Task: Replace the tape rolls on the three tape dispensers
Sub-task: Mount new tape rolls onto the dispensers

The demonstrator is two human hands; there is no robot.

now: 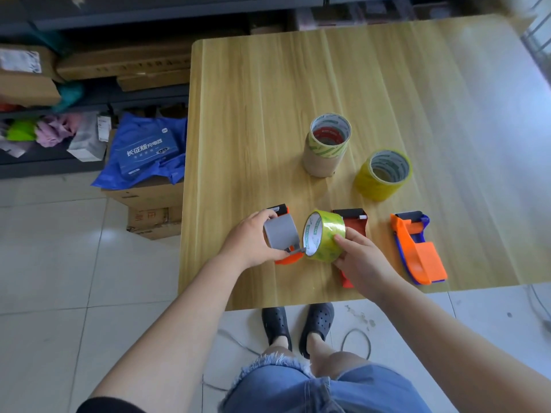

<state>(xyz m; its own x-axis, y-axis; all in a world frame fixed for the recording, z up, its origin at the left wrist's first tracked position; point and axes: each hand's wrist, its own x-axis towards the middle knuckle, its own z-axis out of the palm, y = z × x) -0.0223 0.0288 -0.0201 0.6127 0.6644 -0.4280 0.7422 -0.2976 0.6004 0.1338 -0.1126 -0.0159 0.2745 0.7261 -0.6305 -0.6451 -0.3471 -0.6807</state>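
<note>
My left hand (249,241) grips a grey and orange tape dispenser (281,234) near the table's front edge. Right beside it, my right hand (362,260) holds a clear tape roll (325,235) on edge, its open core facing the dispenser. A red dispenser (353,223) lies flat partly under my right hand. An orange and blue dispenser (417,248) lies to the right, untouched. Further back stand a stack of rolls (326,146) with a clear one on top of brown ones, and a yellow stack of rolls (383,174).
The wooden table (268,99) has bare surface at the back and left. Cardboard boxes (149,201) and a blue bag (143,150) sit on the floor left of it, with shelving behind. A cable (354,341) lies on the tiles by my feet.
</note>
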